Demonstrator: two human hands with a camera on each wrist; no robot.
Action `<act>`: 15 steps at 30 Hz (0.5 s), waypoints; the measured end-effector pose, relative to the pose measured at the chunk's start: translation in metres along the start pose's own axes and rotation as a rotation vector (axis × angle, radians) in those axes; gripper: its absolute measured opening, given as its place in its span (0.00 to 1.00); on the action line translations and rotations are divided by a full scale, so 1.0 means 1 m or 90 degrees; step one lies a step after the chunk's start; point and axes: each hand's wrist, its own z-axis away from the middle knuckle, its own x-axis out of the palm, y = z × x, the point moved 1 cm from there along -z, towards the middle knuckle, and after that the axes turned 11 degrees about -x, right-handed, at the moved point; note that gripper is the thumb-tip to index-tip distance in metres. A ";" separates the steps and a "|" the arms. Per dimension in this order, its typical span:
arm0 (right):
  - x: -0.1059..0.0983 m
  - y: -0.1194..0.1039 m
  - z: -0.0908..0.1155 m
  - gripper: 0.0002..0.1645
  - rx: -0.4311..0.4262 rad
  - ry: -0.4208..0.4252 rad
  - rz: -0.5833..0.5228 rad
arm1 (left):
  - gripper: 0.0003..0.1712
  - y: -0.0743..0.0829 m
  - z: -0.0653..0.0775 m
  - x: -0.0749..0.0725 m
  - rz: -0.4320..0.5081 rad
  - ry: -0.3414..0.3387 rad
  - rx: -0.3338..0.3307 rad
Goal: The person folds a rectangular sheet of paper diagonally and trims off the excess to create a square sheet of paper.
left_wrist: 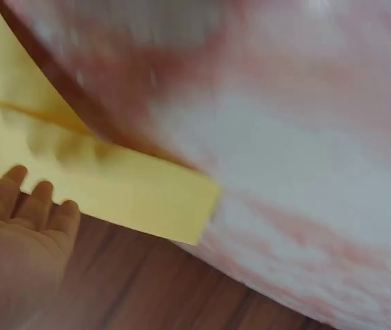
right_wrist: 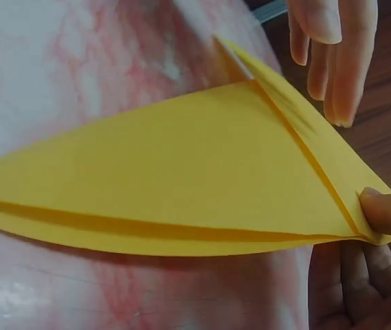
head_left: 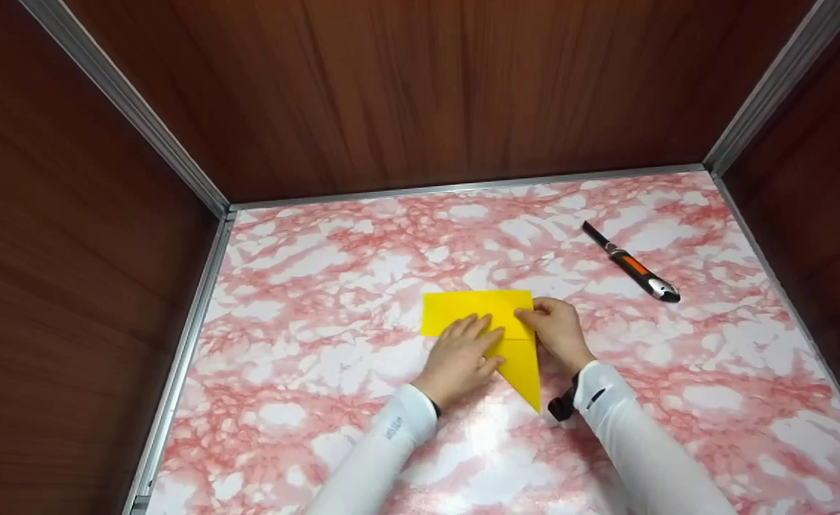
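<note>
A folded sheet of yellow paper (head_left: 474, 304) lies on the table, with a rectangular band along its far side and a triangular part (head_left: 524, 368) pointing toward the person. My left hand (head_left: 456, 361) is spread over the paper's near middle, its fingers extended and apart. At the right edge, my right hand (head_left: 562, 335) pinches the paper's corner, thumb on top and fingers underneath. The right wrist view shows the folded layers of the paper (right_wrist: 161, 165) standing slightly apart. In the left wrist view the band's free end (left_wrist: 154, 196) reaches past the left fingertips (left_wrist: 66, 210).
Beyond the right hand lies a black-handled utility knife (head_left: 633, 266) with an orange inlay. The table (head_left: 305, 307) has a red and white marbled surface. Brown wood-patterned panels (head_left: 427, 93) with metal edging enclose its back and sides.
</note>
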 end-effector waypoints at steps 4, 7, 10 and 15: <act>0.004 0.007 -0.004 0.18 0.006 0.019 0.030 | 0.36 0.014 0.002 0.021 -0.046 -0.033 -0.024; 0.006 0.011 -0.007 0.18 0.000 0.028 0.078 | 0.38 0.019 0.002 0.030 -0.066 -0.050 -0.044; 0.006 0.013 -0.010 0.18 -0.010 0.023 0.136 | 0.39 0.022 0.002 0.035 -0.082 -0.059 -0.057; 0.005 0.014 -0.013 0.21 -0.035 -0.011 0.178 | 0.39 0.025 0.001 0.038 -0.110 -0.060 -0.064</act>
